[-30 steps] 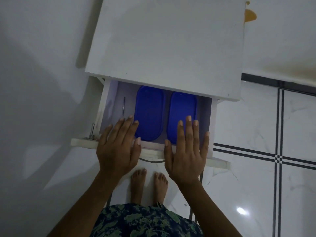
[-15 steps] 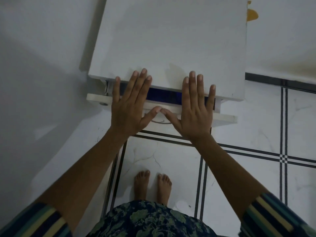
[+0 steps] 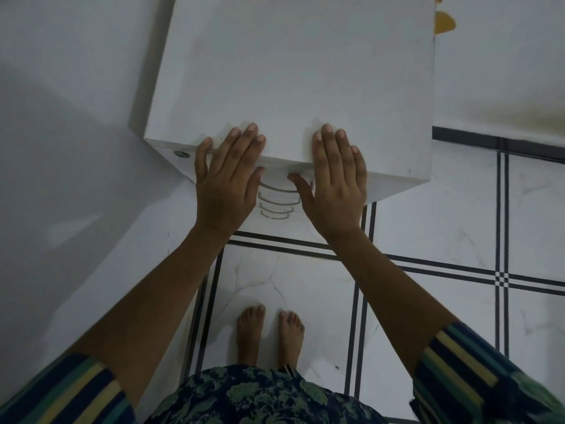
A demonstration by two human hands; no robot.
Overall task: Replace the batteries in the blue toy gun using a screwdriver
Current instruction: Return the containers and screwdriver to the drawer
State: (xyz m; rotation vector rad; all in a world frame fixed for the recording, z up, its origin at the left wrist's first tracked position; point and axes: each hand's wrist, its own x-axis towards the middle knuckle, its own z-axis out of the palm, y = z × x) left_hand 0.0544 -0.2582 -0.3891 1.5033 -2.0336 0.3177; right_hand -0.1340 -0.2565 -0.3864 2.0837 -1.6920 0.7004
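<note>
You won't find the blue toy gun anywhere in view, nor the screwdriver or spare batteries, so where they lie can't be told from here. Your left hand [image 3: 227,185] and right hand [image 3: 333,185] both lie flat on the front edge of the white cabinet [image 3: 290,71]. The fingers [image 3: 246,142] are straight and slightly spread over its top, the thumbs point inward toward the curved drawer handles [image 3: 276,203] stacked between them, and neither hand holds anything. The drawer fronts look flush with the cabinet body, which stands on the tiled floor [image 3: 443,240]. When you do get the gun, expect a light, rigid plastic shell, probably smooth and a little slippery. It should be sturdy enough to grip firmly, but it could crack around the battery cover. Take it by the grip or the main body and brace it on something firm with the cover facing up. The cover screw is likely small and easy to strip or drop, so keep the driver square to it.
</note>
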